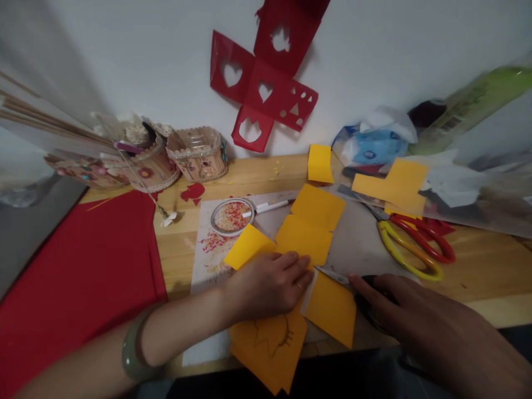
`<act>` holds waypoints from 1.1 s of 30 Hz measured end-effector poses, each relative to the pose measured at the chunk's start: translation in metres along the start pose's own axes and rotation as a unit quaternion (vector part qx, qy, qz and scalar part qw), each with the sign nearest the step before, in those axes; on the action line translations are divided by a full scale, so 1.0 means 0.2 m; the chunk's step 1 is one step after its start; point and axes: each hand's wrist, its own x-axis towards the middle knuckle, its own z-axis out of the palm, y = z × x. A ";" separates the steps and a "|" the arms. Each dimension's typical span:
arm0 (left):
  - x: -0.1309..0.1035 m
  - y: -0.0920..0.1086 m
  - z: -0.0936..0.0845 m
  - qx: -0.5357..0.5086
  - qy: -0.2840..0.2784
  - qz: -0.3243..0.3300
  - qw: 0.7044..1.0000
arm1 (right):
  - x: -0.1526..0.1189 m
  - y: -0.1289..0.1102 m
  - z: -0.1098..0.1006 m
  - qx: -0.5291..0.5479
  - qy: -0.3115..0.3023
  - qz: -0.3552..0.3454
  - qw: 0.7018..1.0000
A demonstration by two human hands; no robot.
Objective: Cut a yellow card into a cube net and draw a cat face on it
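A cross-like piece of yellow paper (305,238) lies over a pale mat, its lower panel bearing a pencil drawing and hanging past the table's front edge. Across its middle rests my left hand (272,282), palm down, fingers together and pressing on the paper. My right hand (424,316) is wrapped round black-handled scissors (334,275), index finger stretched along them. The blades point left, at the paper beside my left fingertips, just above the right yellow panel. How far the blades are apart cannot be made out.
Red-and-yellow-handled scissors (411,244) lie at the right beside yellow offcuts (393,185). A round dish (233,217) and a white pen (274,206) sit on the mat (199,316). Red paper (83,288) covers the left. Decorated baskets (197,155) stand behind; a red cut-out (264,88) hangs on the wall.
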 end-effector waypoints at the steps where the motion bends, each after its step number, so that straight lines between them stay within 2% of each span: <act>1: 0.00 0.00 0.00 0.000 -0.001 -0.001 1.000 | 0.00 0.00 0.00 0.022 0.007 0.017 1.000; 5: 0.00 0.00 0.00 0.001 -0.005 -0.005 1.000 | 0.01 0.04 -0.01 0.112 0.065 0.116 0.985; 9: 0.01 0.00 -0.01 -0.009 -0.034 -0.004 0.999 | -0.03 0.15 0.01 0.121 0.066 0.191 0.972; 12: 0.02 0.00 -0.02 -0.024 -0.079 -0.014 0.996 | -0.05 0.21 0.03 0.131 0.044 0.211 0.968; 17: 0.04 0.00 -0.03 -0.041 -0.134 -0.019 0.990 | -0.04 0.22 0.05 0.112 0.003 0.222 0.969; 21: 0.04 0.01 -0.04 -0.023 -0.142 -0.021 0.989 | -0.02 0.21 0.06 0.084 -0.007 0.225 0.971; 27: 0.04 0.02 -0.05 -0.025 -0.118 -0.048 0.992 | -0.02 0.20 0.08 0.046 0.001 0.241 0.969; 33: 0.07 0.02 -0.04 -0.038 -0.141 -0.077 0.986 | -0.02 0.18 0.07 0.045 0.008 0.243 0.969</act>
